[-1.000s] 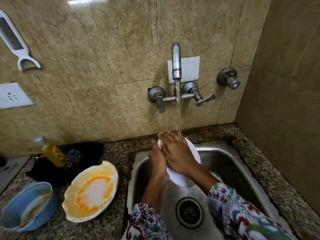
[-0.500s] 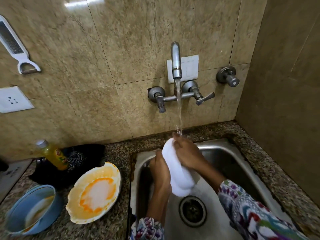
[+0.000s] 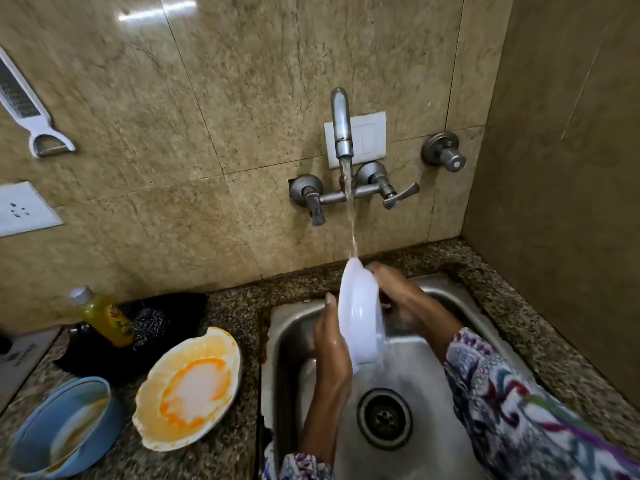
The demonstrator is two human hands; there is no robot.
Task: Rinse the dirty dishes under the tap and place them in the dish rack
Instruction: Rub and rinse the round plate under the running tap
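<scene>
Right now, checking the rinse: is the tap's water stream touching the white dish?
Touching. The head view shows the water stream landing on the top rim of the white dish.

white plate (image 3: 358,320) turned up onto its edge, right hand (image 3: 401,299) shifted behind it — stream hitting the rim

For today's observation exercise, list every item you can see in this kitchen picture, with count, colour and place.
white dish: 1, white, on edge under the running water, over the sink
sink: 1, steel, centre
tap: 1, metal, wall, running
stained dish: 1, white with orange residue, counter left of sink
blue bowl: 1, counter, far left
bottle: 1, yellow, counter by wall
scrubber: 1, steel, beside bottle
grater: 1, white, on wall
socket: 1, white, wall
left hand: 1, holds white dish
right hand: 1, on the dish's far side
</scene>
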